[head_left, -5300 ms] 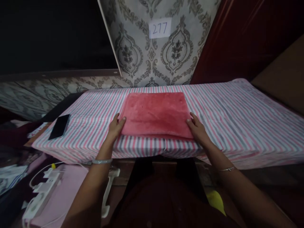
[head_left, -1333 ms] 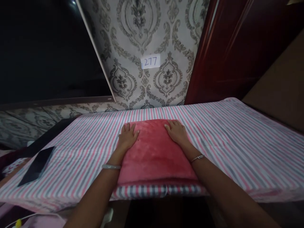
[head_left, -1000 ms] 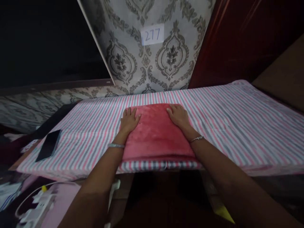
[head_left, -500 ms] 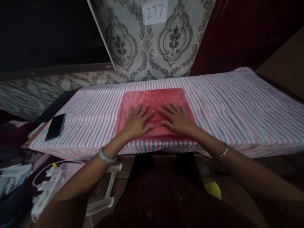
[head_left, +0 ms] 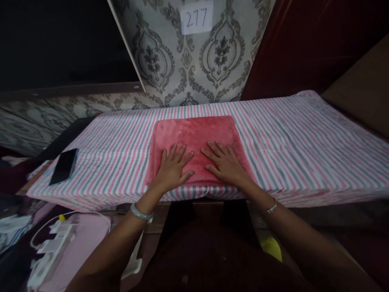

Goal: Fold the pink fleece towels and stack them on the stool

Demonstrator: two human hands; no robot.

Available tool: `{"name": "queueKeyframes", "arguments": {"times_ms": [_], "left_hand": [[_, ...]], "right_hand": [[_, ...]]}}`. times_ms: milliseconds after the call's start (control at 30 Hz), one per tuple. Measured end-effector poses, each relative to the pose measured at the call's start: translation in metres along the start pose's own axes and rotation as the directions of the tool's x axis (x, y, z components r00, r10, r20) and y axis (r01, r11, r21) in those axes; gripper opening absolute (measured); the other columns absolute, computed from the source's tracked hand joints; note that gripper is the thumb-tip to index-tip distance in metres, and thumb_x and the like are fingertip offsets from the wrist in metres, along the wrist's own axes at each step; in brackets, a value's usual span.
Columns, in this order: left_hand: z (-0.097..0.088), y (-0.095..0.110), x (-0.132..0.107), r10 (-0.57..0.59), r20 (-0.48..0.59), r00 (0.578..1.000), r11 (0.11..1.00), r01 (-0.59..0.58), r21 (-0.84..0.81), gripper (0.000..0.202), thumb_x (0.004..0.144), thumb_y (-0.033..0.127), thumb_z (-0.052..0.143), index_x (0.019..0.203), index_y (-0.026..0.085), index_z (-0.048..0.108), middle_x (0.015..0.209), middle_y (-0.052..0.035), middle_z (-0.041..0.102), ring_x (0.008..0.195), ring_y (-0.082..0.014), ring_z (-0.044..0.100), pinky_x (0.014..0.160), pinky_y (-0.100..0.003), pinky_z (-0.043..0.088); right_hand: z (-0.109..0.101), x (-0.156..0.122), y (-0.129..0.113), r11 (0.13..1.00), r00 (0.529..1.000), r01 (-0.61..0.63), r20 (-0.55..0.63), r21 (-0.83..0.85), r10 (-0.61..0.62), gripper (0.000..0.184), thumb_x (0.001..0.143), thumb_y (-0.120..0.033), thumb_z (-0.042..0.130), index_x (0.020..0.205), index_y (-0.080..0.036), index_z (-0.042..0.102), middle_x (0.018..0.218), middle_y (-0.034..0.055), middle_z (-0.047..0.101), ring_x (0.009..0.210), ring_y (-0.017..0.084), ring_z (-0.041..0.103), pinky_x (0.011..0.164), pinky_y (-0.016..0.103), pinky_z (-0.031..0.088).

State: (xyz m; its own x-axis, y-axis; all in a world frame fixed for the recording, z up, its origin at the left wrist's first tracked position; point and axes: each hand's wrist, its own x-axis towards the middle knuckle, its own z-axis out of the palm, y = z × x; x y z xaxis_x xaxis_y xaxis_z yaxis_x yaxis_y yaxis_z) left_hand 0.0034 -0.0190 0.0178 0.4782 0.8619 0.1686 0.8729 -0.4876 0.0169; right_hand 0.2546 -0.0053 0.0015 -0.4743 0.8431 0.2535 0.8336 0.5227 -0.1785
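A folded red plush towel (head_left: 194, 132) lies flat on a table covered by a pink, grey and white striped cloth (head_left: 304, 142). My left hand (head_left: 172, 170) rests palm down on the towel's near left part, fingers spread. My right hand (head_left: 224, 162) lies flat on the near right part, fingers spread too. Both hands sit close to the towel's front edge, a little apart from each other. Each wrist wears a bangle.
A black phone (head_left: 63, 171) lies on the cloth at the far left. A white power strip with cables (head_left: 50, 251) sits low at the left. A paper label reading 277 (head_left: 196, 18) hangs on the patterned wall. A yellow object (head_left: 272, 248) lies below the table.
My hands have slid from the towel's far corners back toward its near edge, drawing closer together and staying flat. The towel keeps its place.
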Motion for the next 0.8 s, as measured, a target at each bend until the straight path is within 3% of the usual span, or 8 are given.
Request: {"name": "queueKeyframes", "arguments": {"times_ms": [200, 333, 400, 467, 600, 800], "left_hand": [[-0.012, -0.001, -0.005, -0.001, -0.005, 1.000, 0.999, 0.001, 0.040, 0.065, 0.097, 0.054, 0.053, 0.155, 0.027, 0.042, 0.166, -0.0096, 0.032, 0.154, -0.0394, 0.023, 0.120, -0.067, 0.019], [-0.021, -0.018, -0.029, -0.133, -0.084, 0.987, 0.985, 0.141, 0.097, 0.058, 0.099, 0.052, 0.048, 0.149, 0.022, 0.051, 0.158, -0.0152, 0.044, 0.149, -0.0392, 0.036, 0.119, -0.070, 0.019], [-0.017, -0.031, -0.043, -0.219, -0.151, 0.964, 0.969, 0.232, 0.080, 0.056, 0.100, 0.050, 0.046, 0.148, 0.022, 0.052, 0.159, -0.0163, 0.043, 0.148, -0.0398, 0.037, 0.117, -0.072, 0.021], [-0.007, -0.044, -0.054, -0.261, -0.201, 0.944, 0.964, 0.265, -0.007, 0.056, 0.102, 0.048, 0.040, 0.149, 0.020, 0.050, 0.162, -0.0174, 0.037, 0.148, -0.0382, 0.038, 0.116, -0.067, 0.031], [0.015, -0.058, -0.063, -0.260, -0.247, 0.933, 0.956, 0.212, -0.205, 0.058, 0.105, 0.043, 0.028, 0.150, 0.012, 0.047, 0.165, -0.0214, 0.028, 0.145, -0.0326, 0.045, 0.111, -0.052, 0.045], [0.017, -0.057, -0.064, -0.263, -0.287, 0.921, 0.948, 0.191, -0.256, 0.054, 0.104, 0.041, 0.033, 0.149, 0.015, 0.046, 0.164, -0.0212, 0.031, 0.146, -0.0338, 0.042, 0.112, -0.054, 0.045]], "right_hand": [[-0.008, -0.003, 0.005, 1.000, 1.000, -0.001, -0.008, 0.008, 0.001, 0.056, 0.104, -0.049, 0.041, 0.155, -0.028, 0.043, 0.165, 0.0068, 0.034, 0.153, 0.033, 0.028, 0.120, 0.060, 0.026], [-0.007, -0.028, 0.025, 0.996, 0.992, -0.095, -0.084, -0.004, 0.094, 0.055, 0.103, -0.049, 0.039, 0.154, -0.029, 0.046, 0.161, 0.0094, 0.041, 0.150, 0.036, 0.034, 0.117, 0.065, 0.028], [-0.001, -0.042, 0.036, 0.989, 0.979, -0.145, -0.144, 0.016, 0.146, 0.054, 0.104, -0.049, 0.038, 0.154, -0.029, 0.045, 0.161, 0.0100, 0.041, 0.151, 0.036, 0.032, 0.116, 0.066, 0.031], [0.008, -0.054, 0.044, 0.987, 0.966, -0.145, -0.205, 0.072, 0.157, 0.055, 0.105, -0.047, 0.035, 0.155, -0.027, 0.044, 0.163, 0.0108, 0.039, 0.152, 0.033, 0.031, 0.116, 0.062, 0.034], [0.025, -0.059, 0.050, 0.976, 0.944, -0.077, -0.299, 0.202, 0.136, 0.054, 0.107, -0.044, 0.031, 0.157, -0.024, 0.040, 0.163, 0.0129, 0.038, 0.149, 0.027, 0.039, 0.119, 0.054, 0.035], [0.026, -0.064, 0.047, 0.954, 0.927, -0.065, -0.337, 0.293, 0.166, 0.054, 0.106, -0.043, 0.036, 0.158, -0.029, 0.035, 0.163, 0.0117, 0.037, 0.149, 0.027, 0.039, 0.119, 0.055, 0.035]]}}
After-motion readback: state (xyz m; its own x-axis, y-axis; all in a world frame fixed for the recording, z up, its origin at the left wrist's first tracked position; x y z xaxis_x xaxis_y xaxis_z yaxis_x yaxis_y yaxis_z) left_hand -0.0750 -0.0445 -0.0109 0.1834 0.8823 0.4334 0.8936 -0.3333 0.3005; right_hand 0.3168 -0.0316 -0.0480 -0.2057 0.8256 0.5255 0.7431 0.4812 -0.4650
